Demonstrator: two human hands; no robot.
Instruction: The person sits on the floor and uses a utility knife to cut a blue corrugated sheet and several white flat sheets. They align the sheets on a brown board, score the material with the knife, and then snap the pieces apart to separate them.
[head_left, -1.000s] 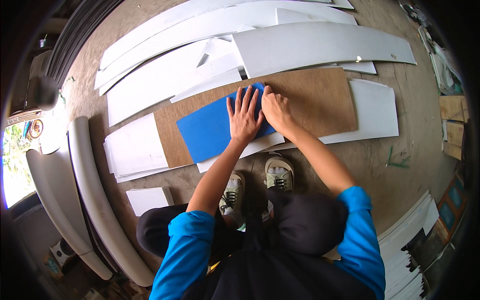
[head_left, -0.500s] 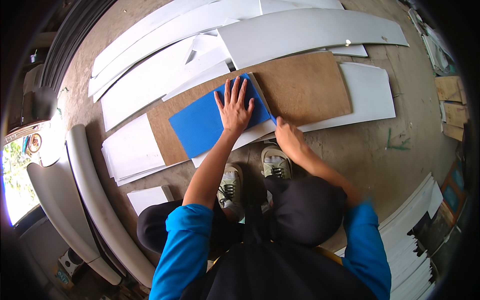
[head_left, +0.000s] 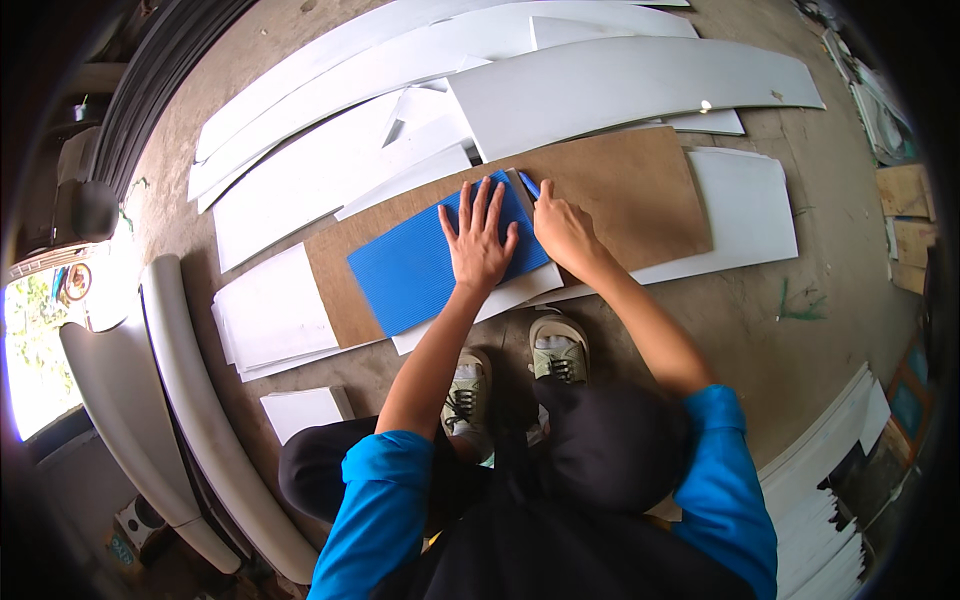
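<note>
My left hand [head_left: 481, 240] lies flat with fingers spread, pressing on a blue ribbed sheet [head_left: 395, 275]. That sheet rests aslant on a brown wooden board [head_left: 630, 190]. Just right of the sheet, my right hand [head_left: 566, 232] is closed round a slim blue cutter knife [head_left: 529, 185], whose tip is too small to make out. The knife is by the sheet's far right corner, along its right edge. Under the sheet, a pale piece [head_left: 421, 338] sticks out at the near side.
White panels [head_left: 620, 85] lie stacked on the floor beyond the board, and more white sheets [head_left: 265, 310] lie beneath it. My shoes [head_left: 466, 392] are close to its near edge. Long curved pale panels [head_left: 190, 360] lean at the left. Jagged white strips [head_left: 815, 510] lie at the lower right.
My right hand has moved with the cutter knife from the blue sheet's near right corner to its far right corner. My left hand stays flat on the sheet. The whole view has shifted slightly.
</note>
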